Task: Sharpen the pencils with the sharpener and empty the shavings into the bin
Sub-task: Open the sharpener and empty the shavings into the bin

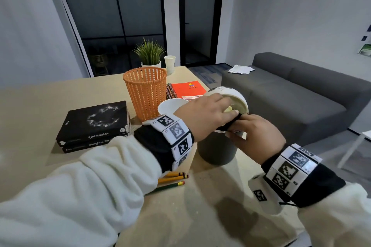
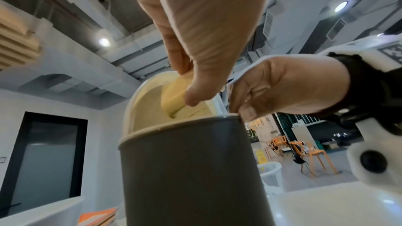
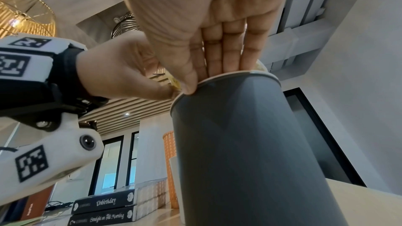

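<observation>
A grey bin stands near the table's right edge with its cream lid tipped up. My left hand pinches a small yellow sharpener over the bin's opening; in the left wrist view the sharpener hangs tilted in front of the lid. My right hand pinches the near rim of the bin, thumb outside and straight fingers at the rim. Three pencils lie on the table under my left wrist, partly hidden by the sleeve.
An orange mesh basket and a white paper cup stand just left of the bin. Two black books lie further left, an orange notebook behind. A plant and a cup stand at the far edge. A grey sofa stands on the right.
</observation>
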{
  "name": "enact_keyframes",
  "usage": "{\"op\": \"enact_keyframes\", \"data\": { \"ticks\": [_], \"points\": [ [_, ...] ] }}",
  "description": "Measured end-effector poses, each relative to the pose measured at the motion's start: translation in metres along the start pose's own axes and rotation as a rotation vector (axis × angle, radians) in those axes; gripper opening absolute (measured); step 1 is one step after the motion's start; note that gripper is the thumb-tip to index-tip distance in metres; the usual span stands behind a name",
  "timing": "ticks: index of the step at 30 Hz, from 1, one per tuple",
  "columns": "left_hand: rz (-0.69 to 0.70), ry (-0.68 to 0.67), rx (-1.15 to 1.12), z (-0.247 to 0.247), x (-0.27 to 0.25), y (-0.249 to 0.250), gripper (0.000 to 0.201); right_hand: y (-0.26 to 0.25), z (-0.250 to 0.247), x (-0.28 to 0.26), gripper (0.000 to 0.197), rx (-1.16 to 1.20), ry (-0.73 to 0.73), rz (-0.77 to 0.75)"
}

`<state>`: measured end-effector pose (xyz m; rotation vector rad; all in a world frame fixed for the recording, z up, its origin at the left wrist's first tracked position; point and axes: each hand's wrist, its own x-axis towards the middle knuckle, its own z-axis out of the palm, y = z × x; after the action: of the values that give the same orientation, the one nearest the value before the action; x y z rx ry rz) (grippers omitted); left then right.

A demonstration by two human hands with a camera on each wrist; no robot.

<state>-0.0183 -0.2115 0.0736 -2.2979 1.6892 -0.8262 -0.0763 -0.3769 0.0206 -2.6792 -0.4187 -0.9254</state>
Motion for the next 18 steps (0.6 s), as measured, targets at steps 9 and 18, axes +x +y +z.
{"op": "enact_keyframes", "data": {
  "ticks": [9,18],
  "points": [
    [-0.011,-0.257,0.047,0.002,0.006,-0.006,0.047,-0.001,0.0,0.0,0.014,-0.031,-0.004,0.031],
    [-0.008,-0.078,-0.02,0.011,-0.007,-0.008,0.054,-0.003,-0.001,-0.002,0.014,-0.024,-0.015,0.049]
  ]
}}
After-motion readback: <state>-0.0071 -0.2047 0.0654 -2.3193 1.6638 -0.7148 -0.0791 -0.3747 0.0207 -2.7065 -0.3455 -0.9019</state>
